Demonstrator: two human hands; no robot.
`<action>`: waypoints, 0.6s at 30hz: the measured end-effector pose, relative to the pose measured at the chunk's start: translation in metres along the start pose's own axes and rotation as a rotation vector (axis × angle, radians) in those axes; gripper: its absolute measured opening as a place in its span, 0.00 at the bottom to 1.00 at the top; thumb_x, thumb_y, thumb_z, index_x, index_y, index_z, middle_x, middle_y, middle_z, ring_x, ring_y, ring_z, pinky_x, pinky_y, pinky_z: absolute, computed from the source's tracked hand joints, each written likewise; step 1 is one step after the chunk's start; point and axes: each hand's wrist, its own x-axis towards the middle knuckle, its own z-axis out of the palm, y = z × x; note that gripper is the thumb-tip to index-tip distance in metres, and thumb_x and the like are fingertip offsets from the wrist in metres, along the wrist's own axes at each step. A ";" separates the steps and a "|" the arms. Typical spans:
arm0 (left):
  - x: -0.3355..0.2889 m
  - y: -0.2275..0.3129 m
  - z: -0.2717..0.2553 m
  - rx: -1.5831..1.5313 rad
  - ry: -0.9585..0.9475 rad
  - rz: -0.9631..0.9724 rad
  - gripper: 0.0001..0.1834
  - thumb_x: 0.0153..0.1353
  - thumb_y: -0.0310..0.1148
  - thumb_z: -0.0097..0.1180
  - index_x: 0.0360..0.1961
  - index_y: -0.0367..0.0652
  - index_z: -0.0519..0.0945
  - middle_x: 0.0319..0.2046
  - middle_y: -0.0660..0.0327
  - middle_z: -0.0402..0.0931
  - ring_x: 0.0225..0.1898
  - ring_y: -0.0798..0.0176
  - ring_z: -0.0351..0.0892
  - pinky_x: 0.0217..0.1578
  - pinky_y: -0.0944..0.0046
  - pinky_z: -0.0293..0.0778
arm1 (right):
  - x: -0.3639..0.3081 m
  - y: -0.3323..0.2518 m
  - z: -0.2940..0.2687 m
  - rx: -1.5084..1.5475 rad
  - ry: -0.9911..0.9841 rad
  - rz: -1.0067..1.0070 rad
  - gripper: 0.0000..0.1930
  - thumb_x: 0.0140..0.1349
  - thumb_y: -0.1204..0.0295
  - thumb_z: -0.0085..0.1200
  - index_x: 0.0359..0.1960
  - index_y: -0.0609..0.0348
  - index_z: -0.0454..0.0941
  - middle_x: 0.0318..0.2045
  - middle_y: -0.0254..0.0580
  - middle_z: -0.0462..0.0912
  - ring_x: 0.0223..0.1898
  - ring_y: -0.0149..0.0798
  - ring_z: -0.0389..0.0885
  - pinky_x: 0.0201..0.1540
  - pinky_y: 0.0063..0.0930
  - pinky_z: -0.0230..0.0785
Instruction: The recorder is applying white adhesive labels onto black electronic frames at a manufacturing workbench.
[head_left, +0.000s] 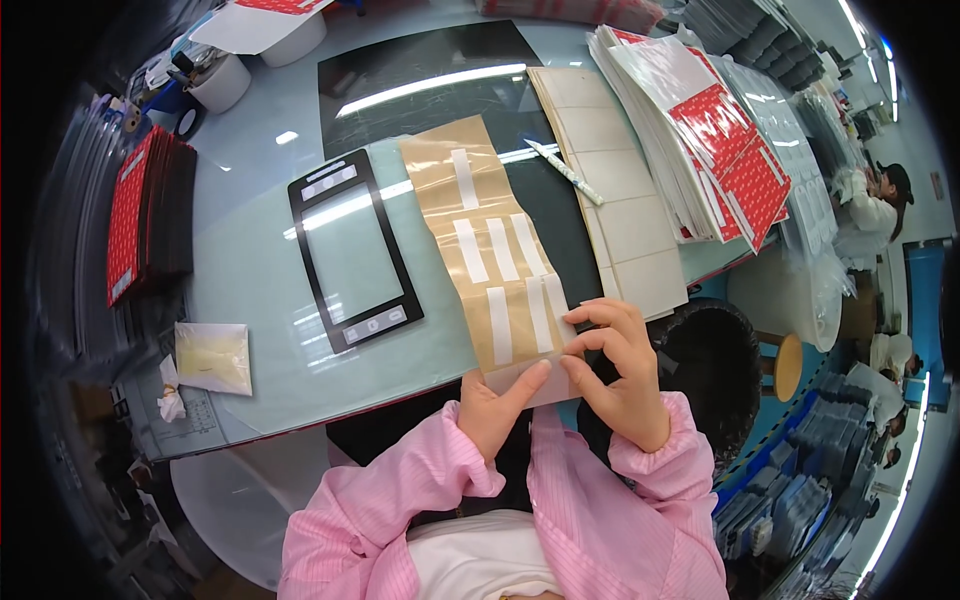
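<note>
A glossy brown backing sheet (440,200) with several white adhesive-looking strips (500,325) lies lengthwise before me, its near end at the table's front edge. My left hand (490,408) grips that near end, thumb on top of a pale flap and fingers hidden below. At the sheet's lower right corner, my right hand (622,362) has its thumb and fingertips curled around the edge by the rightmost strips. Whether it pinches a strip or only the sheet, I cannot tell. Left of the sheet, a black-bordered rectangular panel (400,311) with a see-through middle lies flat.
A slim white craft knife (567,175) rests right of the sheet, beside tan boards (628,235). Red-and-white sheets (715,125) are stacked at right; red-topped dark panels (135,220) stand at left. A clear packet (213,358) sits front left. A black bin (710,370) stands beside the table.
</note>
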 end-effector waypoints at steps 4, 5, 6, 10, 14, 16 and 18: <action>-0.001 0.004 0.003 0.036 0.062 -0.013 0.17 0.67 0.33 0.68 0.52 0.35 0.83 0.45 0.59 0.86 0.44 0.67 0.85 0.47 0.65 0.80 | 0.000 -0.002 0.001 -0.008 0.014 -0.024 0.09 0.50 0.81 0.67 0.32 0.60 0.79 0.48 0.45 0.82 0.56 0.52 0.77 0.59 0.42 0.68; -0.002 0.005 0.003 0.036 0.063 -0.014 0.17 0.67 0.33 0.68 0.52 0.35 0.83 0.45 0.59 0.86 0.44 0.67 0.85 0.47 0.65 0.80 | 0.000 -0.003 0.001 -0.034 0.020 -0.050 0.10 0.49 0.81 0.67 0.32 0.60 0.80 0.47 0.45 0.82 0.54 0.52 0.77 0.58 0.42 0.69; -0.002 0.006 0.004 0.026 0.071 -0.031 0.17 0.67 0.33 0.67 0.52 0.34 0.84 0.45 0.58 0.86 0.43 0.67 0.85 0.46 0.65 0.81 | 0.000 -0.004 0.001 -0.034 0.020 -0.050 0.10 0.49 0.81 0.67 0.32 0.60 0.80 0.47 0.45 0.82 0.54 0.52 0.77 0.58 0.42 0.69; -0.002 0.001 0.003 0.014 0.089 0.013 0.16 0.67 0.34 0.67 0.50 0.33 0.85 0.43 0.58 0.87 0.41 0.68 0.85 0.43 0.66 0.81 | -0.003 -0.007 0.002 -0.065 0.034 -0.086 0.11 0.48 0.83 0.67 0.32 0.60 0.80 0.42 0.43 0.81 0.48 0.49 0.78 0.51 0.39 0.70; -0.002 0.004 0.005 0.032 0.106 -0.032 0.15 0.67 0.34 0.66 0.48 0.34 0.86 0.41 0.59 0.87 0.39 0.69 0.85 0.41 0.66 0.81 | -0.008 -0.007 0.001 -0.077 0.016 -0.111 0.12 0.47 0.83 0.68 0.33 0.59 0.80 0.39 0.41 0.81 0.42 0.48 0.78 0.45 0.37 0.71; -0.001 0.004 0.005 0.053 0.130 -0.021 0.14 0.67 0.34 0.66 0.46 0.33 0.86 0.39 0.59 0.87 0.38 0.69 0.85 0.40 0.66 0.81 | -0.010 -0.007 0.001 -0.074 0.006 -0.132 0.12 0.47 0.83 0.68 0.33 0.59 0.80 0.38 0.41 0.80 0.41 0.47 0.78 0.44 0.37 0.71; 0.000 0.004 0.005 0.054 0.135 -0.027 0.14 0.67 0.34 0.66 0.46 0.33 0.86 0.39 0.59 0.87 0.38 0.69 0.85 0.39 0.66 0.81 | -0.012 -0.008 -0.001 -0.073 -0.004 -0.152 0.13 0.46 0.83 0.68 0.33 0.59 0.80 0.38 0.40 0.80 0.40 0.47 0.79 0.43 0.36 0.71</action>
